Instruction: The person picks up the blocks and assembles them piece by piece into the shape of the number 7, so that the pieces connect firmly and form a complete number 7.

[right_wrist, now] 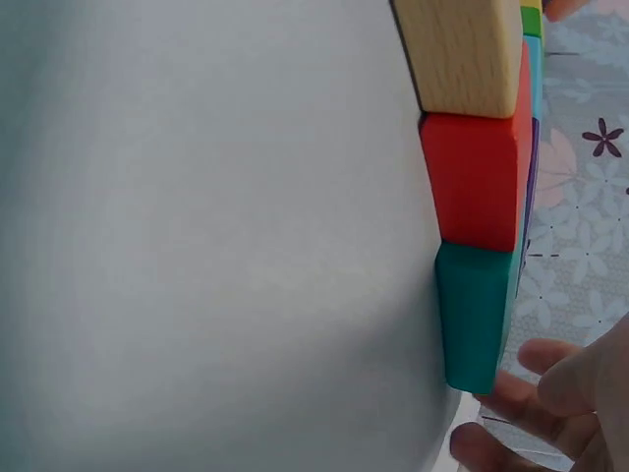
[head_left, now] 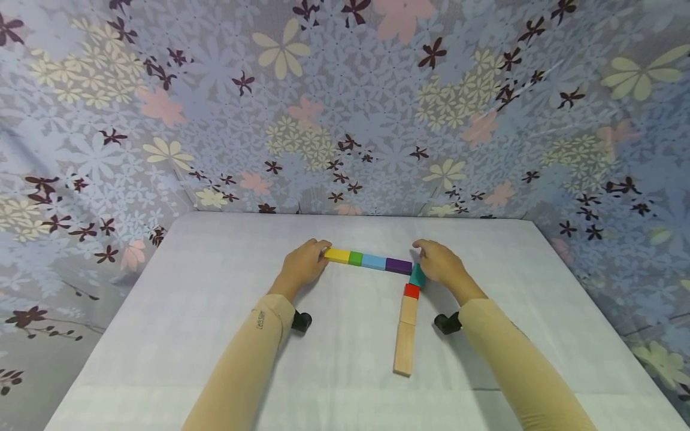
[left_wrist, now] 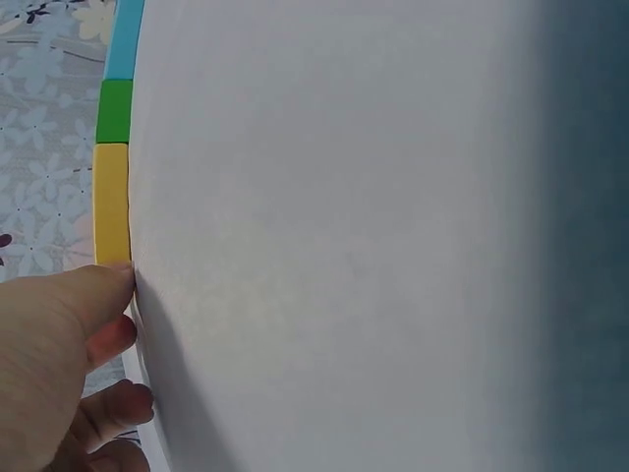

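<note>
My left hand (head_left: 304,263) is at the left end of a row of wooden blocks. Its thumb touches the end of the yellow block (left_wrist: 112,202); the other fingers bend loosely below. After the yellow come a green block (left_wrist: 114,111), a light blue block (head_left: 374,261) and a purple block (head_left: 399,266). My right hand (head_left: 441,263) is beside the teal block (right_wrist: 475,320) at the corner, its fingers apart and near the block's end; contact is unclear. From the teal block, a red block (right_wrist: 474,182) and two plain wood blocks (head_left: 403,348) run towards me.
The blocks lie on a white-covered table (head_left: 215,335). A flowered cloth (head_left: 345,108) hangs behind and at both sides. A black device (head_left: 302,322) sits under the left wrist, another black device (head_left: 447,323) under the right.
</note>
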### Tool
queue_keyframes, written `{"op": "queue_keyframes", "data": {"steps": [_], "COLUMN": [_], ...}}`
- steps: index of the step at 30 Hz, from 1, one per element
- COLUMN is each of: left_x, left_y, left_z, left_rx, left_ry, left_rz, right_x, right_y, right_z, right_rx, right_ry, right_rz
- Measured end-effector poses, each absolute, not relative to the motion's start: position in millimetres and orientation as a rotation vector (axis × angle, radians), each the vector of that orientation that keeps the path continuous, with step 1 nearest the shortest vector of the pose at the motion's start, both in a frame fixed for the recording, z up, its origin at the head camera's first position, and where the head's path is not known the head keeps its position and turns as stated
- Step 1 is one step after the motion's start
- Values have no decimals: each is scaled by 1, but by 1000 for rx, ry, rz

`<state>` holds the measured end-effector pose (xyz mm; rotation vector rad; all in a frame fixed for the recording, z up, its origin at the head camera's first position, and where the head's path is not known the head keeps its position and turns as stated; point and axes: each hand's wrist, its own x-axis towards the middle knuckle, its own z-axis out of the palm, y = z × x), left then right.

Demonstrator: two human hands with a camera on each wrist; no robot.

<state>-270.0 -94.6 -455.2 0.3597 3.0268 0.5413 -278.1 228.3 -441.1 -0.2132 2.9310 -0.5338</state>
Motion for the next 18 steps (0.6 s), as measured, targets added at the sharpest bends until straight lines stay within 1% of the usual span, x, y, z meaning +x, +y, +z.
{"op": "queue_keyframes", "data": {"steps": [6,18], "left_x": [-269,-267], "left_y": [-95,-90], "left_z": [-455,-456], "left_rx": [346,320], "left_ry": [3013,2996], "left_rz": [537,557], "right_x": [-279,-279], "right_y": [227,225], "right_z": [-444,-449], "right_rx": [-197,-244], "right_ry": [2886,2870], "right_rz": [-575,-632]}}
